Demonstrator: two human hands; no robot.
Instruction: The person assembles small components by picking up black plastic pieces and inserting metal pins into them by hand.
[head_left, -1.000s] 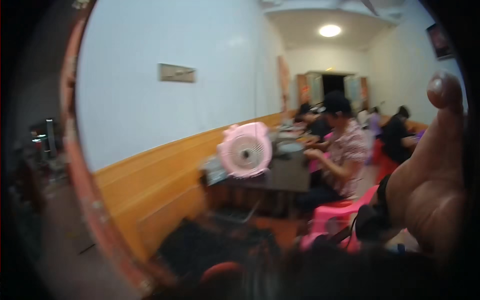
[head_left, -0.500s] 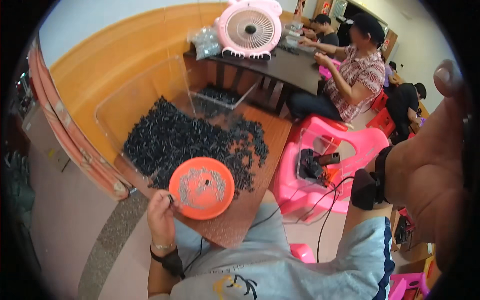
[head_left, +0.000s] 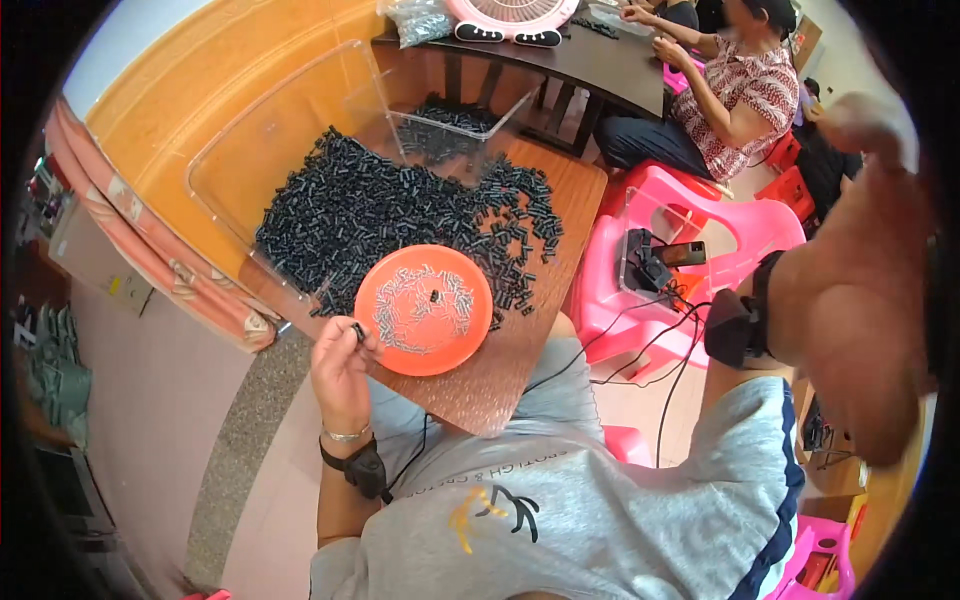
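Note:
My left hand (head_left: 342,368) is closed, its thumb and fingertips pinching a small black cylindrical piece (head_left: 358,331) just off the left rim of an orange round dish (head_left: 424,365). In that dish lie many small silvery pins, with one small black piece (head_left: 435,297) among them. Behind the dish spreads a big heap of short black tubular pieces (head_left: 390,200) on the brown tabletop. My right hand (head_left: 865,300) is raised very close on the right, large and blurred, away from the table. Its fingers are mostly smeared or cut off, so whether it holds anything is unclear.
A clear plastic bin (head_left: 215,190) surrounds part of the heap. On the right, a pink chair (head_left: 610,300) carries a clear box of black devices and cables. Behind stand a dark table (head_left: 600,65) with a pink fan (head_left: 515,12) and a seated person (head_left: 740,90) in a patterned shirt.
The view has tipped downward, so the table and dish appear higher. My left hand still pinches the black piece beside the dish; my right hand stays raised at the right.

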